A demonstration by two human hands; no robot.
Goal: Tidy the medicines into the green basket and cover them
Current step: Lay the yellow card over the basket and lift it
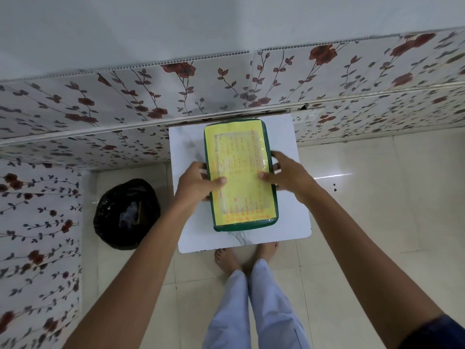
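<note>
The green basket [274, 197] stands on a small white table [289, 222], closed by a lid with a yellow handwritten sheet [239, 159] on top. Only the green rim shows around the lid. My left hand [198, 182] grips the basket's left edge, thumb pressed on the yellow lid. My right hand [286, 175] holds the right edge, thumb on the lid too. No medicines are visible; the basket's inside is hidden by the lid.
A bin lined with a black bag [127, 214] stands on the floor left of the table. A flower-patterned wall [100, 104] runs behind and to the left. My bare feet [246, 255] are at the table's front edge, on cream floor tiles.
</note>
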